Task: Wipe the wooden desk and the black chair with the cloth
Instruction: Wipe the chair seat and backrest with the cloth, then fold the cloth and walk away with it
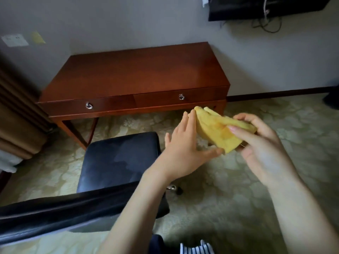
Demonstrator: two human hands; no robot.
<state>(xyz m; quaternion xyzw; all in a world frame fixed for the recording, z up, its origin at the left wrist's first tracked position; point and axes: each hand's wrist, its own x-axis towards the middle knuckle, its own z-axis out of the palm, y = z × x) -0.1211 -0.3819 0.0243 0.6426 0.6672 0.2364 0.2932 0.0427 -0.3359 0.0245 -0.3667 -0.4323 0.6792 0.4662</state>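
Note:
A folded yellow cloth (216,131) is held in the air between my two hands, above the carpet to the right of the chair. My right hand (264,143) grips it, thumb across the top and fingers curled round the far edge. My left hand (185,147) has straight fingers laid flat against the cloth's left side, thumb under its lower corner. The wooden desk (139,74) stands against the wall ahead, its top bare, with two drawers. The black chair (117,160) sits in front of the desk, its backrest (55,213) nearest me.
Brown curtains (16,114) hang at the left. A dark TV (266,6) with dangling cables is mounted on the wall at the upper right. A wall socket plate (14,40) is at the left. Patterned carpet (229,198) covers the floor.

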